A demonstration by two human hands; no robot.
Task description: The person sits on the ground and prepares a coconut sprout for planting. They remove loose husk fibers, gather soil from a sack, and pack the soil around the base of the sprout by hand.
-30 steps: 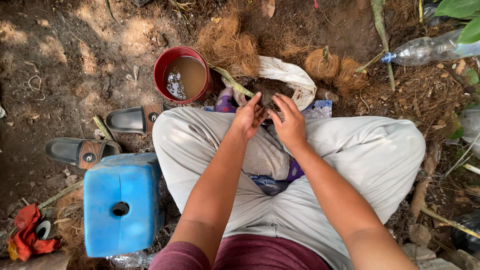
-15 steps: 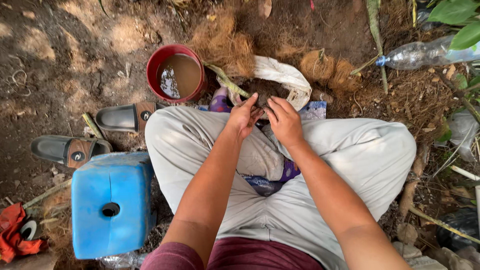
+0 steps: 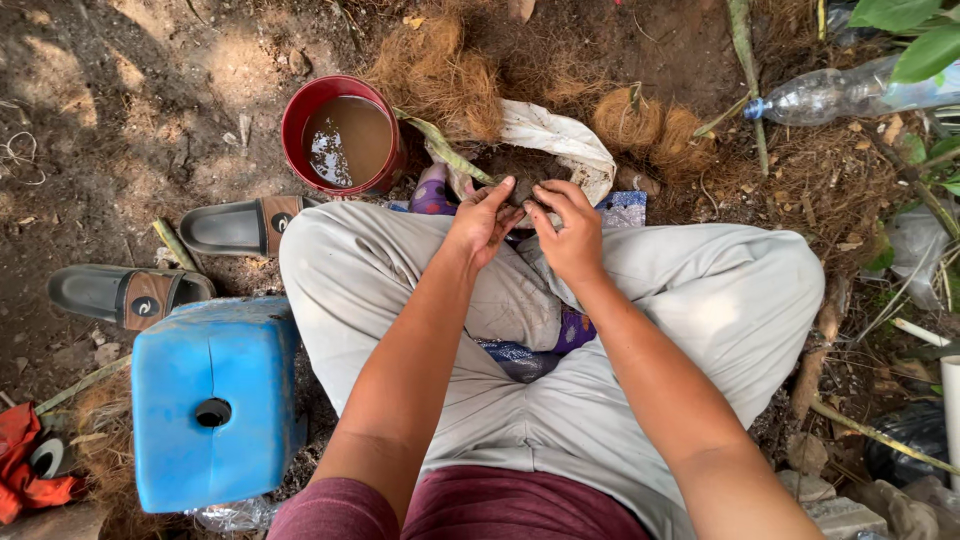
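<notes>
Dirt ground all around, and your left hand [image 3: 482, 222] and right hand [image 3: 570, 232] pinch together on a dark soil clump [image 3: 522, 190] that looks crumbly, so cup it underneath.

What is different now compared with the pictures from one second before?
Very little. Both hands stay together over the dark clump in the white bag: the left hand and right hand only shifted their fingers slightly. The red bucket, blue container and sandals stayed put; their small shift in the picture comes from the camera.

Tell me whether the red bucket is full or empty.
Partly full: the red bucket stands upright holding muddy brown water, its inner wall showing above the surface.
</notes>
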